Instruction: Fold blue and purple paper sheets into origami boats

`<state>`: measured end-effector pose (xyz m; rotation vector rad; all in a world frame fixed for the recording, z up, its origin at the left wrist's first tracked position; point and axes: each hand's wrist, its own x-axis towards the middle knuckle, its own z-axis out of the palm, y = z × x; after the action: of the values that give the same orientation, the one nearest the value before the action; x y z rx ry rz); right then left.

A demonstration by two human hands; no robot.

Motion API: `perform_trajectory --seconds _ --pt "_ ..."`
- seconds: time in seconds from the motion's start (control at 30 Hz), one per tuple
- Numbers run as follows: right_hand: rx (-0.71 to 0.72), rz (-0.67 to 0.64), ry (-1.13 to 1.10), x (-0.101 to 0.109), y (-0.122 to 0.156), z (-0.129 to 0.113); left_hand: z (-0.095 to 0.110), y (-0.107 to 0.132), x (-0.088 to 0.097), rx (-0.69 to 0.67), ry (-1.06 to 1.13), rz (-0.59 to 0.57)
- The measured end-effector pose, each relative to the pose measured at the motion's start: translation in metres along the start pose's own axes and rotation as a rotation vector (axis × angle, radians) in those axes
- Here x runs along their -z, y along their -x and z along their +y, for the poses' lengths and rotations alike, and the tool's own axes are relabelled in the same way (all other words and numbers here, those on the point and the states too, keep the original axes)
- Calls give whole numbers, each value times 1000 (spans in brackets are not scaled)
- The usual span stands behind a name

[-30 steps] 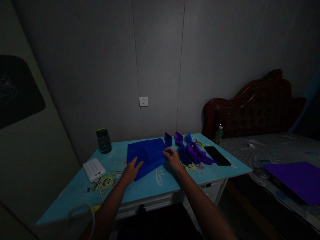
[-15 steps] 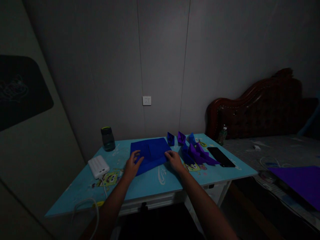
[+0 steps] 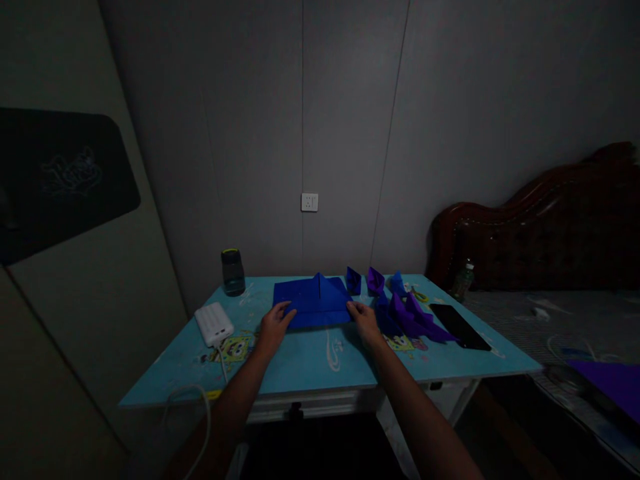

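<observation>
A sheet of blue paper (image 3: pixel 305 303), partly folded, lies on the light-blue table in front of me. A peaked fold stands up at its middle, and a long crease runs across near its front edge. My left hand (image 3: pixel 276 323) pinches the paper's left front corner between thumb and fingers. At the right front corner, my right hand (image 3: pixel 364 317) grips the paper the same way. Beside the right hand stand a dark blue paper boat (image 3: pixel 387 317) and a larger purple paper boat (image 3: pixel 417 320).
Smaller paper boats (image 3: pixel 375 282) stand behind, near scissors (image 3: pixel 419 295). A black phone (image 3: pixel 459 327) lies at the table's right. To the left are a water bottle (image 3: pixel 233 273) and a white power bank (image 3: pixel 214 323) with its cable. Beyond the right edge is a bed (image 3: pixel 500 313).
The paper has been turned to lie squarer to me, and its middle fold now stands up in a peak. My left hand has closed on the left corner. The view has shifted left.
</observation>
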<state>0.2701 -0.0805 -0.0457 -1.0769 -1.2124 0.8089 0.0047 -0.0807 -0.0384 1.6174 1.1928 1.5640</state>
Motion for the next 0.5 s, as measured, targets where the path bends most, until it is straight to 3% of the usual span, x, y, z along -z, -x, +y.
perform_trajectory --seconds 0.27,0.5 --pt "29 21 -26 0 1 -3 -5 -2 3 -10 -59 35" --pt "90 -23 1 -6 4 -3 7 1 9 -152 -91 54"
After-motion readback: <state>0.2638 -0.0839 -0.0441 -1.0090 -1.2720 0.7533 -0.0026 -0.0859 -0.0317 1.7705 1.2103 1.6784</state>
